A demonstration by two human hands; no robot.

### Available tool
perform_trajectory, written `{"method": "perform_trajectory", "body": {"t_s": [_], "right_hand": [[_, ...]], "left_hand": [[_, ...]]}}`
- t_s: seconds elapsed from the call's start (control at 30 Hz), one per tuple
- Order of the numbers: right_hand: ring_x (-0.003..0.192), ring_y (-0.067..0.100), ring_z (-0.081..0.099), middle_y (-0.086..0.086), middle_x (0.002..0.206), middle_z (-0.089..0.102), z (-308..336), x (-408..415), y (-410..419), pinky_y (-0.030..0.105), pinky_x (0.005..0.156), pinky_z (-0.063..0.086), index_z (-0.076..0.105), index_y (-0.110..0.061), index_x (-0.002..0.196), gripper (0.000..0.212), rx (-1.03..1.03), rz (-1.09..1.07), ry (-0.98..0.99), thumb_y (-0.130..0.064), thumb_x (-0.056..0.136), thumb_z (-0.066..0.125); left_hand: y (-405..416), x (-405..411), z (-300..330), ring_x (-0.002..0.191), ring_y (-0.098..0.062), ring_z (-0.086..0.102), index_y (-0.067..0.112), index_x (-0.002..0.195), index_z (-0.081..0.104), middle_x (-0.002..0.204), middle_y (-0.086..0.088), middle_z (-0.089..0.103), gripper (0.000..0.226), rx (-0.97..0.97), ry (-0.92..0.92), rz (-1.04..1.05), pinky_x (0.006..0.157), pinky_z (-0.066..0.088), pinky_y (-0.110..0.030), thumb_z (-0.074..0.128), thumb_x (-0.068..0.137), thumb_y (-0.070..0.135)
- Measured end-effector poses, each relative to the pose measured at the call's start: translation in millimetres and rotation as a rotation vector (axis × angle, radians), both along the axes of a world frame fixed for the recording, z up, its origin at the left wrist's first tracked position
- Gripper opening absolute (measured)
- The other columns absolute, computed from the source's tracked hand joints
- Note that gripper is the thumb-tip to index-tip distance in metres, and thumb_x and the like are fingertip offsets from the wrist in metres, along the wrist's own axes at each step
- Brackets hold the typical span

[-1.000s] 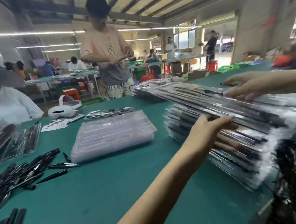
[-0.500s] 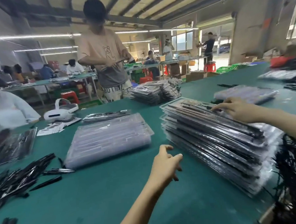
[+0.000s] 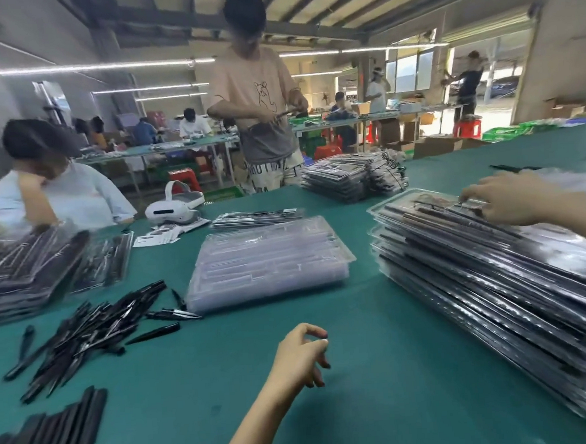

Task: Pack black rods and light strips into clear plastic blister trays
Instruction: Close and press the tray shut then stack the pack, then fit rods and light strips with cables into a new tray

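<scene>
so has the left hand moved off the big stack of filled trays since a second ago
Yes. The left hand has pulled back toward the person, off the tall stack of filled clear plastic trays, and now hovers over the bare green table, holding nothing.

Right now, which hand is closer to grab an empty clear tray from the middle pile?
Probably the left hand. It hangs free over the green table, holding nothing, on the side nearer the empty clear trays. The right hand rests on the filled tray stack, farther over.

Strip-lit workshop, green worktables
</scene>
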State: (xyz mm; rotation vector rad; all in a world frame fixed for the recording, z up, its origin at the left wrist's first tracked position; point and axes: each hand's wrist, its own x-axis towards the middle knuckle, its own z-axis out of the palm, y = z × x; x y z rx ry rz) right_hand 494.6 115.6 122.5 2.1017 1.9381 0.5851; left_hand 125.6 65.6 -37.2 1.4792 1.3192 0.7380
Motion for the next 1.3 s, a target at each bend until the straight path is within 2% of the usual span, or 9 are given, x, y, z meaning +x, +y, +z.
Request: {"method": "perform_trajectory", "body": {"t_s": [0.23,0.37,0.43,0.5,0.57,0.77,0.9,1.07,1.3], "right_hand": [[0.129,0.023,0.039,0.003,0.14,0.046,1.5,-118.3,36.2,0.046,0.104,0.039,0.048,-0.028,0.134,0.036,0.119,0.306,0.248,-0.03,0.099,0.039],[0.132,0.023,0.039,0.003,0.145,0.044,-54.5,-220.3,65.5,0.042,0.105,0.036,0.042,-0.024,0.141,0.041,-0.054,0.497,0.306,-0.031,0.101,0.036],[0.132,0.026,0.039,0.005,0.148,0.038,-92.7,-262.7,78.6,0.042,0.105,0.036,0.033,-0.02,0.146,0.045,-0.113,0.508,0.343,-0.03,0.103,0.034],[0.133,0.027,0.037,0.006,0.152,0.03,-129.4,-293.3,92.9,0.042,0.105,0.032,0.027,-0.016,0.146,0.045,-0.105,0.488,0.406,-0.028,0.103,0.032],[0.135,0.026,0.034,0.007,0.154,0.026,-155.7,-311.7,105.8,0.042,0.106,0.027,0.027,-0.015,0.145,0.043,-0.035,0.462,0.425,-0.027,0.104,0.032],[0.116,0.025,0.049,0.003,0.126,0.051,-193.7,-316.1,130.8,0.036,0.089,0.034,0.049,-0.02,0.128,0.031,0.151,0.519,0.425,-0.013,0.1,0.04],[0.11,0.024,0.053,0.004,0.112,0.061,-190.8,-311.2,144.4,0.032,0.085,0.038,0.064,-0.013,0.111,0.02,0.198,0.567,0.68,-0.015,0.098,0.049],[0.104,0.02,0.053,0.004,0.108,0.064,-179.9,-309.6,150.2,0.027,0.082,0.04,0.064,-0.007,0.099,0.015,0.126,0.549,0.87,-0.017,0.097,0.052],[0.096,0.022,0.062,0.009,0.101,0.07,-160.4,-307.1,155.1,0.029,0.083,0.046,0.071,-0.005,0.097,0.014,-0.078,0.505,0.981,-0.015,0.09,0.064]], "left_hand": [[19.3,-21.8,-38.2,0.041,-0.007,0.049,0.016,0.098,0.058,0.062,-0.001,0.056,0.016,0.192,0.032,0.278,0.047,0.044,-0.024,0.052,0.089,0.005],[44.0,-44.6,-48.7,0.095,-0.011,0.053,0.023,0.124,0.048,0.102,0.008,0.058,0.031,0.461,0.33,0.464,0.084,0.037,-0.026,0.048,0.094,0.015],[55.2,-60.6,-59.5,0.131,-0.009,0.034,0.024,0.142,0.029,0.139,0.009,0.04,0.045,0.529,0.613,0.444,0.106,0.021,-0.023,0.038,0.098,0.022],[66.3,-73.8,-69.2,0.145,-0.006,0.008,0.024,0.15,0.011,0.155,0.011,0.017,0.052,0.526,0.789,0.389,0.116,0.004,-0.028,0.029,0.101,0.026],[75.5,-78.7,-75.9,0.145,-0.005,0.003,0.022,0.151,0.011,0.158,0.009,0.012,0.054,0.53,0.773,0.406,0.117,-0.003,-0.032,0.03,0.101,0.025],[108.6,-90.2,-78.2,0.136,-0.021,0.04,0.006,0.138,0.048,0.144,-0.004,0.046,0.06,0.74,0.706,0.455,0.112,0.0,-0.03,0.067,0.081,0.004],[123.6,-94.7,-81.8,0.147,-0.009,-0.001,0.021,0.152,0.008,0.159,0.008,0.004,0.065,0.667,0.748,0.431,0.115,-0.01,-0.034,0.042,0.096,0.023],[124.8,-94.7,-87.0,0.145,-0.008,-0.015,0.029,0.142,-0.028,0.155,0.011,-0.025,0.078,0.641,0.817,0.433,0.118,-0.007,-0.039,0.035,0.096,0.029],[124.2,-95.4,-90.1,0.146,-0.009,-0.01,0.032,0.138,-0.033,0.158,0.01,-0.018,0.082,0.646,0.831,0.447,0.118,-0.002,-0.039,0.037,0.095,0.028]]}}
